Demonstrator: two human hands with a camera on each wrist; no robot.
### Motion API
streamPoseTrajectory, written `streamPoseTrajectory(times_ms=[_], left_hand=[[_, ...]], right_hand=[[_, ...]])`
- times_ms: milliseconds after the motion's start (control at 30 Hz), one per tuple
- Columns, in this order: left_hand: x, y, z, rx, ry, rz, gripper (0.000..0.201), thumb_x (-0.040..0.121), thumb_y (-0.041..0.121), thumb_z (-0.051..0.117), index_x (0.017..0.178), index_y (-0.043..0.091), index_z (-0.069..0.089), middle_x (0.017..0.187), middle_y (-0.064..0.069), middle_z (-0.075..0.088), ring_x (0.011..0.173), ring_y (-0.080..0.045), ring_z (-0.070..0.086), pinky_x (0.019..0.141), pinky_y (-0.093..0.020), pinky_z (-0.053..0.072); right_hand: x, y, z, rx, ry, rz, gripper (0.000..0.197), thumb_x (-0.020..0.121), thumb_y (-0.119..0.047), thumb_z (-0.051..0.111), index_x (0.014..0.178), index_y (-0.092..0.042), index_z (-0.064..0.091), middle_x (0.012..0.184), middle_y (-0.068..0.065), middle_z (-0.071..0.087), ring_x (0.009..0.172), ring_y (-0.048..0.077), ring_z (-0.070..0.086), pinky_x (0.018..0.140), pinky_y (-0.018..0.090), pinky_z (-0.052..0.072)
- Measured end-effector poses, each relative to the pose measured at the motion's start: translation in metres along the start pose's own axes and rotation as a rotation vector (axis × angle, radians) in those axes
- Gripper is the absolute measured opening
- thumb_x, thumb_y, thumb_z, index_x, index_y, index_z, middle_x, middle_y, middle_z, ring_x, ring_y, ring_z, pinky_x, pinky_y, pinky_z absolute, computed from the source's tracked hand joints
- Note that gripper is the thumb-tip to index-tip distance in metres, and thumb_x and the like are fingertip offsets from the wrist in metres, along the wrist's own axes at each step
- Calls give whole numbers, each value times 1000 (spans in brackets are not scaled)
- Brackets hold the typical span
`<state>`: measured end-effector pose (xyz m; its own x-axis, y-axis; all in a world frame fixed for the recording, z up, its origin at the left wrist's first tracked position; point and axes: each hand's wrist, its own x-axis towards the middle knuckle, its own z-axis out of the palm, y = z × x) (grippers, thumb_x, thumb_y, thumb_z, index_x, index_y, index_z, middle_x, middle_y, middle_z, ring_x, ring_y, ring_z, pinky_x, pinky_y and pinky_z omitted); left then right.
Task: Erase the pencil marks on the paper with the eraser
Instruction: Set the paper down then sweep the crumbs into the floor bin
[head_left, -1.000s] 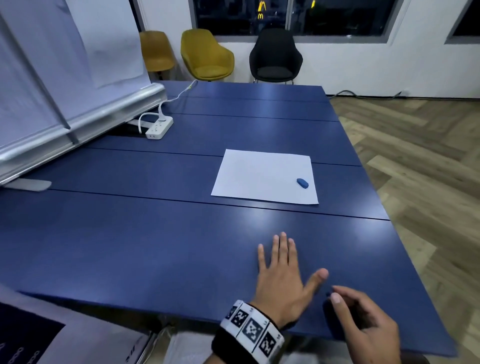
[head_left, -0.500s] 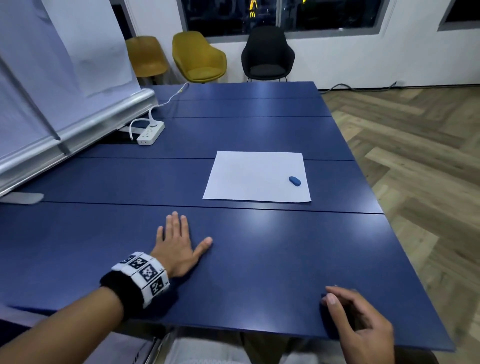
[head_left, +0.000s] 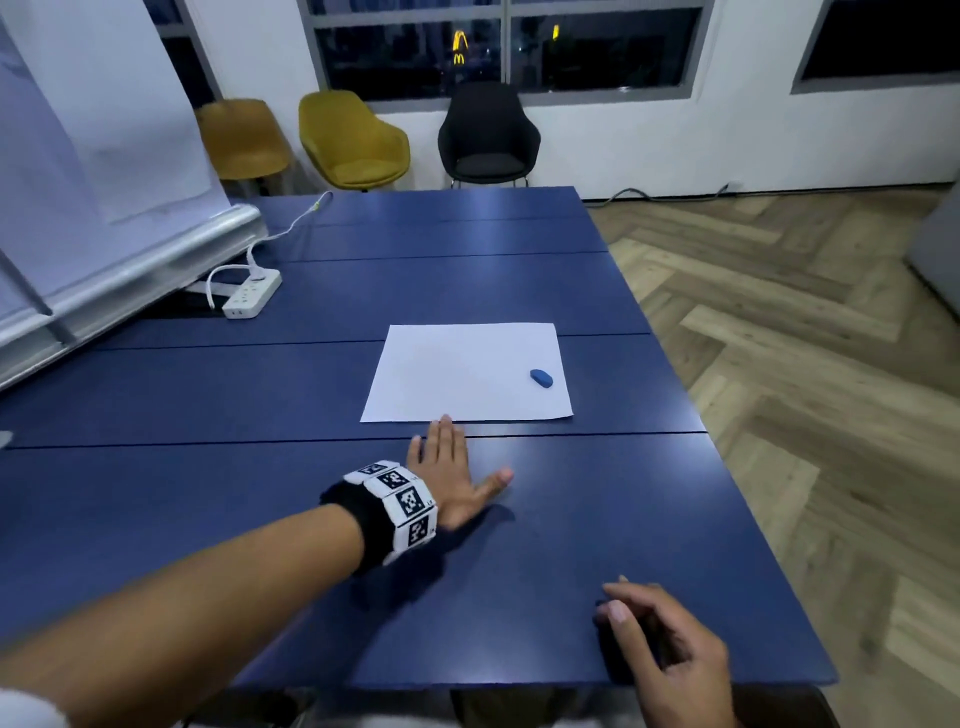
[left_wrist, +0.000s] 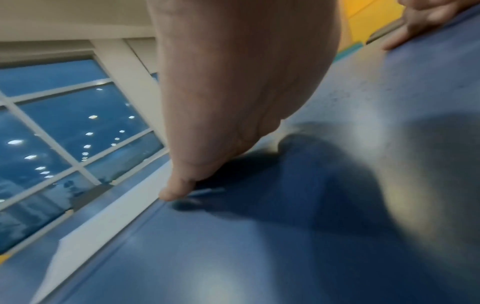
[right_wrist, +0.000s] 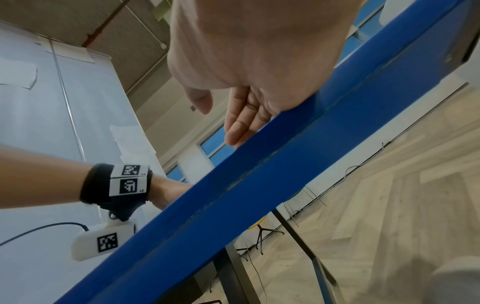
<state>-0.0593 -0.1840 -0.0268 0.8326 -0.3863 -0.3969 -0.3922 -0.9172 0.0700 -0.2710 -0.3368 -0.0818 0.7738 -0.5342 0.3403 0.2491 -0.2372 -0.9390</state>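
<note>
Blue desk (head_left: 260, 519), made of several long panels with seams running across it. Paper (head_left: 457, 374): 1 white sheet, lying flat toward the right edge of the desk, about midway between its near and far edges; any pencil marks on it are too faint to make out. Eraser (head_left: 541, 378): 1 small blue oval, resting on the paper close to the sheet's right edge, untouched by either hand. Left hand (head_left: 452, 478): laid palm down on the desk with fingers straight and together and thumb spread to the right, holding nothing; its fingertips reach the near edge of the paper, and the left wrist view shows a fingertip (left_wrist: 171, 193) on the desk surface at that white edge. A black wristband (head_left: 400, 506) with black-and-white square markers sits on the left wrist. Right hand (head_left: 670, 654): at the near edge of the desk toward its right corner, fingers loosely bent, gripping nothing; the right wrist view shows the heel of the hand on the desk rim. White power strip (head_left: 252, 299) with cable: near the left edge, toward the far end. Beyond the far edge: 2 yellow chairs (head_left: 358, 140) and 1 black chair (head_left: 485, 135) below the windows.
</note>
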Motion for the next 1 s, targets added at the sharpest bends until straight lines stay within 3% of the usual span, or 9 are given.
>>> streamPoseTrajectory(times_ms=[133, 233, 300, 433, 500, 567, 667, 867, 1000], left_hand=[[-8, 67, 25, -3, -48, 303, 144, 43, 96, -27, 154, 4, -15, 160, -16, -25, 148, -26, -25, 120, -44, -13], [-11, 101, 27, -4, -92, 509, 147, 37, 94, -29, 155, 8, -15, 161, -9, -24, 148, -19, -23, 121, -42, -12], [-2, 95, 18, -74, -24, 423, 144, 41, 95, -26, 154, 6, -16, 161, -10, -23, 149, -21, -22, 121, -42, -11], [16, 61, 10, -87, 46, 5, 122, 71, 91, -6, 153, 0, -16, 160, -18, -25, 149, -30, -22, 120, -44, -10], [12, 66, 15, -62, 14, 54, 140, 51, 95, -22, 153, 0, -15, 160, -20, -24, 148, -32, -23, 120, -46, -12], [5, 87, 25, -41, -15, 240, 153, 32, 94, -31, 154, 3, -14, 160, -19, -24, 147, -30, -25, 120, -47, -13], [-3, 111, 29, -23, -59, 544, 141, 42, 94, -26, 156, 10, -13, 162, -9, -21, 148, -21, -22, 120, -44, -13], [19, 90, 17, -81, 23, 139, 155, 29, 95, -29, 154, 5, -15, 160, -17, -25, 148, -29, -23, 120, -47, -11], [-2, 124, 25, 7, -75, 442, 153, 29, 93, -34, 155, 9, -13, 161, -12, -24, 148, -24, -25, 119, -46, -15]], right_hand=[[0, 2, 0, -4, 7, -31, 19, 74, -12, 69, 87, -25, 74, 74, -1, 72, 83, 7, 71, 80, 9, 50], [1, 2, -1, -16, -14, -42, 21, 74, -12, 70, 88, -26, 74, 76, -4, 73, 79, 5, 71, 79, 9, 50], [2, 2, -2, 15, -13, -58, 23, 74, -8, 69, 88, -26, 74, 73, -3, 72, 78, 5, 71, 84, 11, 50], [2, 6, -2, 32, -18, -56, 24, 76, -8, 68, 88, -28, 74, 72, 0, 71, 79, 12, 72, 90, 16, 51], [2, 6, -2, 23, -10, -62, 24, 76, -8, 68, 87, -28, 74, 71, 0, 71, 78, 11, 72, 89, 16, 51], [3, 6, -2, 19, -8, -69, 20, 77, -11, 69, 87, -27, 74, 72, -1, 71, 76, 12, 72, 87, 19, 53], [3, 3, -4, 10, -31, -31, 12, 81, -36, 69, 90, -30, 74, 76, -2, 73, 74, 15, 72, 80, 23, 56], [2, 3, -4, 6, -41, -61, 19, 77, -9, 68, 85, -26, 74, 73, -2, 71, 83, 10, 72, 89, 19, 52], [5, 3, -7, -29, -42, -97, 14, 79, -10, 67, 83, -23, 72, 72, -1, 71, 73, 15, 71, 76, 19, 54]])
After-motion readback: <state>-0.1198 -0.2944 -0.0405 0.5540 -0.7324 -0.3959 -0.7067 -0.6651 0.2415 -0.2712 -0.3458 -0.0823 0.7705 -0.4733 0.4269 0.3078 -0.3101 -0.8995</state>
